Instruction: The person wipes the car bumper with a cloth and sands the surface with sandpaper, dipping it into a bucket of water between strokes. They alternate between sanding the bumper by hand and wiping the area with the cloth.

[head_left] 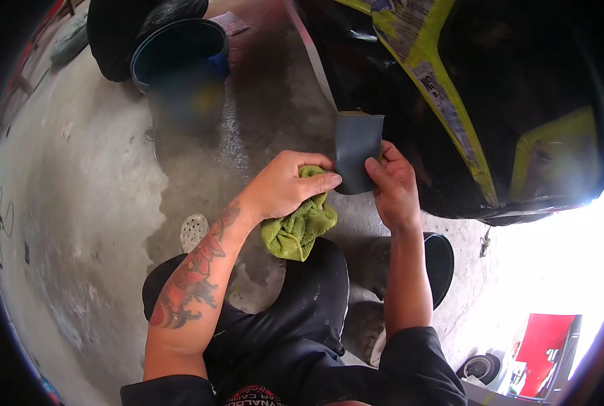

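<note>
A dark grey sheet of sandpaper is held upright in front of me, with a yellowish edge showing at its top. My right hand pinches its right side, thumb on the face and fingers behind. A green cloth hangs bunched from my left hand, whose fingers are closed around it. The left thumb tip meets the sheet's lower left edge. Just beyond the sheet stands a black car body panel, with yellow-green tape and masking paper on it.
A dark bucket stands on the wet concrete floor at upper left, beside a black bag. Another black bucket is by my right forearm. A perforated white disc lies near my left knee. Red and white items are at lower right.
</note>
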`<state>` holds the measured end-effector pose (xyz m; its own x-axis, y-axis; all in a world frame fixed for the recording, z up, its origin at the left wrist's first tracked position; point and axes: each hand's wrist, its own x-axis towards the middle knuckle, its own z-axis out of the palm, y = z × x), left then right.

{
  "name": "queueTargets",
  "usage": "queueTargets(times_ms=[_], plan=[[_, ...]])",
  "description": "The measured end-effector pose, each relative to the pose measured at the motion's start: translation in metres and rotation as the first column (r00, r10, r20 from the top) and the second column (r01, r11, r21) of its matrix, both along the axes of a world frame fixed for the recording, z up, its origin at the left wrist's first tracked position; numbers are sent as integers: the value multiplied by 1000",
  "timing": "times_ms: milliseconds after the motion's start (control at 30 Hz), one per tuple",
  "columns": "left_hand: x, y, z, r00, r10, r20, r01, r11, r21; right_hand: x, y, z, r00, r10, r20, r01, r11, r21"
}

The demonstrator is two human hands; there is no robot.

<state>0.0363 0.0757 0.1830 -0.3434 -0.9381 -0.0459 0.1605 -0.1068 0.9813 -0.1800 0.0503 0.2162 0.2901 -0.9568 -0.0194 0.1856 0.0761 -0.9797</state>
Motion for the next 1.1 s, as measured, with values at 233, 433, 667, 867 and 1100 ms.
queueTargets(times_ms=[233, 433, 667, 867, 1100], plan=[[0, -1, -5, 950, 122, 288, -93, 989, -112, 3, 2, -6, 984, 4, -176, -29, 990, -139], [-12, 3, -5, 999, -27, 46, 18, 982, 187, 7, 8, -7, 976, 99, 196, -94, 995, -32], [-13, 2, -15, 980, -31, 195, 32, 1000, 1, -13, 3, 1, 963, -223, -152, 186, 957, -223], [1, 5, -2, 953, 62, 297, -32, 994, -106, -63, -16, 41, 209, -836, -508, -604, 299, -739], [-4, 9, 21, 937, 58, 345, -25, 995, -98, -97, -35, 12, -123, -801, -586, -706, 486, -515]])
